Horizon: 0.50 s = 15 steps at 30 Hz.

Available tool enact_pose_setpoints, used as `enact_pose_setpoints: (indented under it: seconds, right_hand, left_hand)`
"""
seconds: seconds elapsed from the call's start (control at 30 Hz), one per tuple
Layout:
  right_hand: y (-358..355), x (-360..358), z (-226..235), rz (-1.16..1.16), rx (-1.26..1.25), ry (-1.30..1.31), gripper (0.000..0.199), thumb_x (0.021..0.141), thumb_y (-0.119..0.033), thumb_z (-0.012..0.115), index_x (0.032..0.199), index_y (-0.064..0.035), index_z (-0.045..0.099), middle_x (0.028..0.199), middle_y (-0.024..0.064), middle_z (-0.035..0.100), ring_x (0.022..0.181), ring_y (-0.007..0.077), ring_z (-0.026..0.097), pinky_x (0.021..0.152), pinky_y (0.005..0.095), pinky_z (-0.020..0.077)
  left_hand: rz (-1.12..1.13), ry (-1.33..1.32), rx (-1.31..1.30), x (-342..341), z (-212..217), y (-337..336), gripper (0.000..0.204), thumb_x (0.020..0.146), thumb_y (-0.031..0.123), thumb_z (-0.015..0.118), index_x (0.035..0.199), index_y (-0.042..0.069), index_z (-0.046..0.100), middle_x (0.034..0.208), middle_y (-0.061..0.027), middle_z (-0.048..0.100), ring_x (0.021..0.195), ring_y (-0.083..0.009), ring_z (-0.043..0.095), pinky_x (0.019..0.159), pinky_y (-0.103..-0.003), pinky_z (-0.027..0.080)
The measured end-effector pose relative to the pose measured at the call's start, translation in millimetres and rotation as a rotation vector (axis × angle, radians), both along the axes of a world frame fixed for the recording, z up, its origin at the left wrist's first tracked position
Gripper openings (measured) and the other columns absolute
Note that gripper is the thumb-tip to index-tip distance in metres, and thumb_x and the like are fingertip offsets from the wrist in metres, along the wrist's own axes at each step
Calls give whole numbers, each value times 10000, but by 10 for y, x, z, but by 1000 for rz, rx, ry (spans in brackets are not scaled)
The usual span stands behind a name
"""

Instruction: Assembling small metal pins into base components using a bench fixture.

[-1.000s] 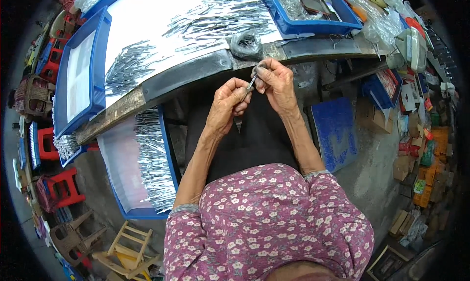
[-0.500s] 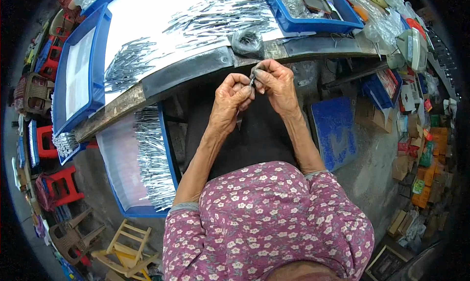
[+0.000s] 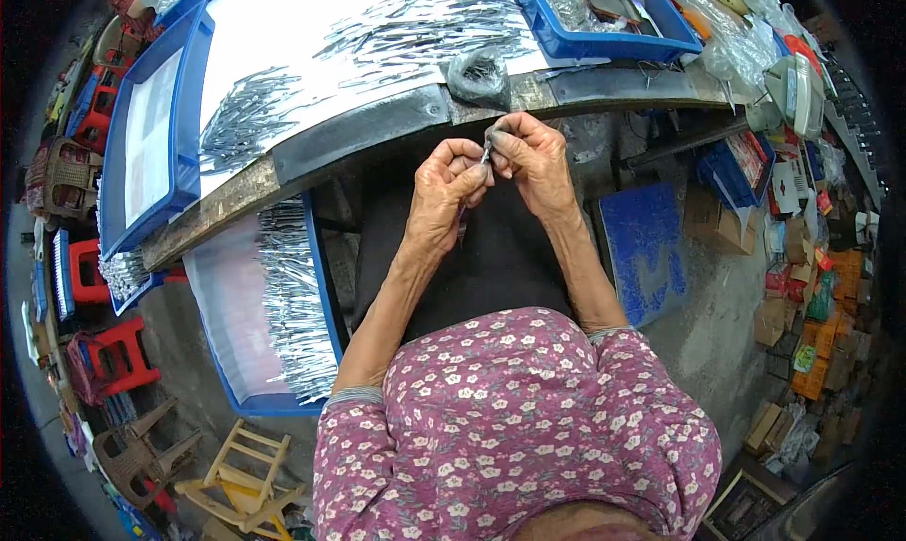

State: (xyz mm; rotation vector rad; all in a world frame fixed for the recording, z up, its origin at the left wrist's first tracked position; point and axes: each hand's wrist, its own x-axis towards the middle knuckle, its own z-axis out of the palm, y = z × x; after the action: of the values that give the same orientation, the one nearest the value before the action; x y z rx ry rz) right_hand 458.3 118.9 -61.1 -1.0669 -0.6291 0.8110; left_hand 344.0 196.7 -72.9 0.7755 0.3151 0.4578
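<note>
Both hands meet in front of the table's near edge, above my dark-clothed lap. My left hand (image 3: 447, 187) is closed in a pinch on a thin metal piece (image 3: 486, 152), mostly hidden by the fingers. My right hand (image 3: 531, 161) pinches the upper end of the same piece with thumb and forefinger. Just beyond the fingers, a small bag-lined container (image 3: 478, 81) with small dark contents sits at the table edge. Many slender silvery metal pieces (image 3: 425, 33) lie spread on the white tabletop sheet, with a darker heap (image 3: 247, 116) to the left.
A blue tray (image 3: 189, 116) stands at the table's left; another blue tray (image 3: 623, 47) holds plastic bags at the back right. Below left, a blue bin (image 3: 283, 407) contains rows of metal pieces. Red stools (image 3: 123, 352), a wooden chair frame (image 3: 247, 466) and boxes (image 3: 722, 222) stand around.
Both hands stay in nearly the same place, still pinching the thin metal piece. The left fingers have shifted very slightly.
</note>
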Motion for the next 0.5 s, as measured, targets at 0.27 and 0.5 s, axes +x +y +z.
enact_pose_setpoints:
  seconds: [0.27,0.5]
  right_hand:
    - [-11,-33,12,-9,12,14,106,830,-95,568,846,8,550,625,6,510,518,56,434,477,172,347]
    - [-21,-67,18,-39,-2,-66,112,830,-102,571,846,7,550,635,3,514,523,48,433,476,169,340]
  left_hand:
    - [34,16,63,-18,19,-22,173,781,10,579,931,2,493,693,-54,548,527,-51,430,460,-164,317]
    - [55,36,96,-32,22,-37,157,774,7,578,914,0,507,675,-26,532,533,-42,430,467,-156,301]
